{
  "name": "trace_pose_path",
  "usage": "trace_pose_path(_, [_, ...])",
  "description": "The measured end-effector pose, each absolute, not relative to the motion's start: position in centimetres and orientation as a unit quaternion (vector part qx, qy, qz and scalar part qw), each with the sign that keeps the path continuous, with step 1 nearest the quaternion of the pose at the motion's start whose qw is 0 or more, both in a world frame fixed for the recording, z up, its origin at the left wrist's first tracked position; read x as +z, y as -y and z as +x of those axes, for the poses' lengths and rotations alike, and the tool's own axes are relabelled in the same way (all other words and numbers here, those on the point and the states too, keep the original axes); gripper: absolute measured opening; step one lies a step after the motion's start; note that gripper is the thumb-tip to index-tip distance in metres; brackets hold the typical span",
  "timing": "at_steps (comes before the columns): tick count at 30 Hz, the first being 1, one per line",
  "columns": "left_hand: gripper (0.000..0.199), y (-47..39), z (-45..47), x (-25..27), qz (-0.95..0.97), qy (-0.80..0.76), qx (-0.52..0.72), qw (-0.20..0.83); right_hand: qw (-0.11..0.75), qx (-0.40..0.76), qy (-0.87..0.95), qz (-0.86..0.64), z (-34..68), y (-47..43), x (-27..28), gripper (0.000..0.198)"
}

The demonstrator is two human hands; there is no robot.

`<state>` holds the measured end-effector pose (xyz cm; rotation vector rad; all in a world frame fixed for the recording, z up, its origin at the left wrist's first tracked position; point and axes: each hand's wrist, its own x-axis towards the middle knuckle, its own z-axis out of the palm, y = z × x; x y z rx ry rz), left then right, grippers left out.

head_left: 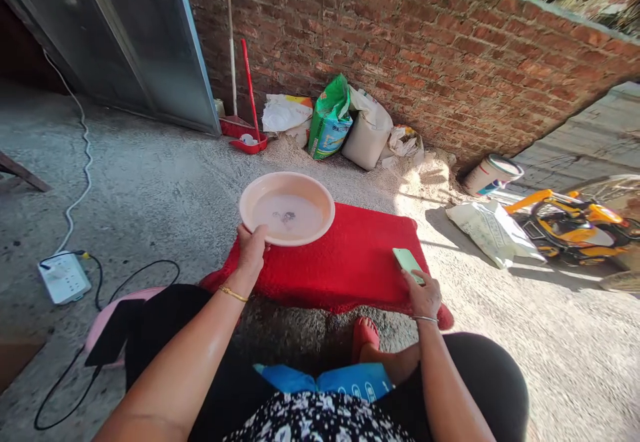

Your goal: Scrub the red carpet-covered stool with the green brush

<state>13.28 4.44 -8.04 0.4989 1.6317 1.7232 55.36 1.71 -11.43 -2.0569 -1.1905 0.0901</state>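
Observation:
A pale pink plastic basin (287, 186) with cloudy liquid is at the far left of a low surface covered by a red cloth (345, 255). Small dark bits, too small to name, show in the liquid. My left hand (253, 252) grips the basin's near-left rim, thumb on top and fingers underneath. At the right end of the cloth, my right hand (423, 293) holds the lower end of a light green phone (406, 262). The phone lies close over the cloth; whether it touches cannot be made out.
By my left leg are a pink stool (98, 331) with a black device (115, 335), black cables and a white power strip (63, 279). Sacks (367, 132) and a red dustpan (249, 145) stand along the brick wall. To the right are a bucket (493, 174) and an orange toy vehicle (570, 222).

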Motion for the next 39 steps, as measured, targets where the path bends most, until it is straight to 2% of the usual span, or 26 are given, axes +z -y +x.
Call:
trace_pose_path(5, [0.034,-4.5,13.2,-8.2,0.186,-0.636,0.663,0.349,0.411,0.107,0.420,-0.802,54.5,-2.4,-10.5,0.059])
trace_pose_path(10, [0.037,-4.7,12.9,-8.8,0.192,-0.631,0.664,0.353,0.438,0.146,0.595,-0.658,45.6,-1.3,-10.1,0.048])
trace_pose_path(14, [0.037,-4.8,12.9,-8.9,0.196,-0.637,0.660,0.347,0.384,0.189,0.744,-0.513,39.5,0.7,-10.1,0.030])
trace_pose_path(19, [0.035,-4.5,13.0,-8.3,0.198,-0.635,0.659,0.350,0.331,0.197,0.774,-0.502,38.3,0.8,-10.7,0.028])
trace_pose_path(24, [0.034,-4.4,13.1,-8.2,0.205,-0.639,0.654,0.349,0.369,0.163,0.700,-0.590,43.4,-1.2,-11.5,0.041])
trace_pose_path(29, [0.039,-4.5,13.1,-8.5,0.196,-0.634,0.660,0.351,0.416,0.101,0.506,-0.749,51.5,-2.1,-11.2,0.053])
trace_pose_path(32, [0.035,-4.6,13.1,-8.5,0.185,-0.636,0.663,0.348,0.480,0.197,0.350,-0.780,54.9,-1.7,-10.9,0.049])
trace_pose_path(35, [0.034,-4.6,13.0,-8.4,0.186,-0.634,0.667,0.345,0.568,0.302,0.247,-0.725,56.3,-1.0,-10.6,0.042])
trace_pose_path(39, [0.036,-4.6,12.9,-8.4,0.194,-0.634,0.667,0.340,0.589,0.431,0.228,-0.644,56.0,-0.3,-9.8,0.039])
